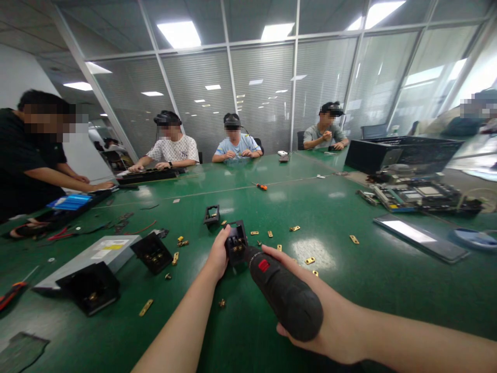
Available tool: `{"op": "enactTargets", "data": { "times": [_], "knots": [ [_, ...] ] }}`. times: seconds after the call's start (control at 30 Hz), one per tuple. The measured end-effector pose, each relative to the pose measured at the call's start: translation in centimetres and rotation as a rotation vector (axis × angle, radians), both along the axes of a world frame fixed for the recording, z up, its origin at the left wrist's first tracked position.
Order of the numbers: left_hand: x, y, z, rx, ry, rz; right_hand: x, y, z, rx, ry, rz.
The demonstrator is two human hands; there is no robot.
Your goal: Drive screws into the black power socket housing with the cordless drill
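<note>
Near the middle of the view, my left hand (218,255) is closed on the side of a black socket housing (236,242) with brass parts inside. My right hand (316,303) is wrapped round a black power screwdriver (287,295) with a red switch. The tool's front end points at the housing's lower right; whether its tip touches a screw is hidden. Small brass plates (309,260) lie on the green table (373,295) beyond and right of the tool. More black housings (91,290) with brass parts stand to the left, and another small one (212,215) is behind.
A grey metal box (112,251) and an orange-handled screwdriver (13,295) lie left. Circuit boards (419,191), a black case (404,153) and a flat dark device (421,238) are at the right. Several people work around the table, and another screwdriver (261,186) lies farther back.
</note>
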State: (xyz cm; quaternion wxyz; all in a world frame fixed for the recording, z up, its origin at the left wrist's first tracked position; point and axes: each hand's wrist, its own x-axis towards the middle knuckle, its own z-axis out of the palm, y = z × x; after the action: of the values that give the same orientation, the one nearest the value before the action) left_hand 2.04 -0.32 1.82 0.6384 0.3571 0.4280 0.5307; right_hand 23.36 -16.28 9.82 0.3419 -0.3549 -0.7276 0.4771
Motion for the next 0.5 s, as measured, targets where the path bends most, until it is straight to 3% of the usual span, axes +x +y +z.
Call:
{"op": "enactTargets", "data": {
  "times": [0.17, 0.5],
  "knots": [
    [0.16, -0.07, 0.2, -0.007, -0.002, 0.0, 0.38, 0.18, -0.7, 0.042, 0.027, -0.052],
    [0.27, -0.16, 0.31, -0.016, 0.0, 0.011, 0.33, 0.03, -0.86, 0.03, 0.035, 0.0]
  ]
}}
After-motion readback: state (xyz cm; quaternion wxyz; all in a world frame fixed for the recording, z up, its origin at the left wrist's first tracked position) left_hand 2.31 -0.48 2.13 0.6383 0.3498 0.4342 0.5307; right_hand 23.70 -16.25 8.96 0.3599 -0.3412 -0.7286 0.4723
